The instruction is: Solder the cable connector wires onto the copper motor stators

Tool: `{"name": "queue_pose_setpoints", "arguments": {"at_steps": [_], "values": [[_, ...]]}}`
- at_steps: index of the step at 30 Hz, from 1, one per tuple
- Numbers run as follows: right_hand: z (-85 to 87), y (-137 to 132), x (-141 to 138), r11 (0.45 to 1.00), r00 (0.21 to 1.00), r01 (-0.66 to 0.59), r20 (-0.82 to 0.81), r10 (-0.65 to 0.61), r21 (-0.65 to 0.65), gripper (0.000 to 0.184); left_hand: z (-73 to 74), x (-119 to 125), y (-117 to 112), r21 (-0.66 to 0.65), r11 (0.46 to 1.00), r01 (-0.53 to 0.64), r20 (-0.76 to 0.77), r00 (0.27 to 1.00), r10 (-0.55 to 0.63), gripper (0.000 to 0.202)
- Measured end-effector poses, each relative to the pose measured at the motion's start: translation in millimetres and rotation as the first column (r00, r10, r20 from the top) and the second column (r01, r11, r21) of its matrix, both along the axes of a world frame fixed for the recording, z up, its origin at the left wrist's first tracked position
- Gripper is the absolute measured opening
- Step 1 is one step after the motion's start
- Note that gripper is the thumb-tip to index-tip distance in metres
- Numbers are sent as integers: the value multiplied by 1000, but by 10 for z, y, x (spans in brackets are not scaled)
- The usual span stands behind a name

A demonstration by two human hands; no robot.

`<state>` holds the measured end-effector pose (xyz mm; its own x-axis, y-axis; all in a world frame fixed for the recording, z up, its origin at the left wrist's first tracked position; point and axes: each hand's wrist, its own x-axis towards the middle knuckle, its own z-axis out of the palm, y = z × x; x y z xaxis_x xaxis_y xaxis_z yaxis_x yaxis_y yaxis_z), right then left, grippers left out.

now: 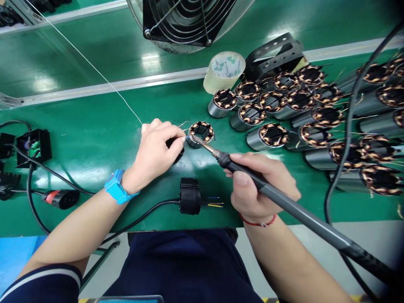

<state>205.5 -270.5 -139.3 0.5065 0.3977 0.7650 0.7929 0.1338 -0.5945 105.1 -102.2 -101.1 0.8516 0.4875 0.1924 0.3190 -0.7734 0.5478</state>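
My right hand is wrapped around a soldering iron, which points up and left. Its metal tip touches or nearly touches the near left rim of a small motor stator with copper windings, upright on the bench. At that same spot, my left hand pinches a thin blue wire between thumb and finger. A thin pale strand like solder wire runs from the upper left to the back of this hand. Partly hidden beneath the left fingers is a black part.
Several stators stand or lean in rows at right, beside a tape roll and a black bracket. A fan is at the back. A black cap with cable lies in front; a black box is left. The iron's cord hangs at right.
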Motion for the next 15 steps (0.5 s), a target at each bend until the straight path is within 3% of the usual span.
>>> {"name": "queue_pose_setpoints", "arguments": {"at_steps": [11,15], "values": [[20,-12,-9,997,998,-52,-24,50,-65,26,-14,10,-6,-8,1000,0,20,1000,0,16],[24,5,-7,999,1000,-21,-2,21,-33,25,-8,14,-4,-14,1000,-3,8,1000,3,17]]}}
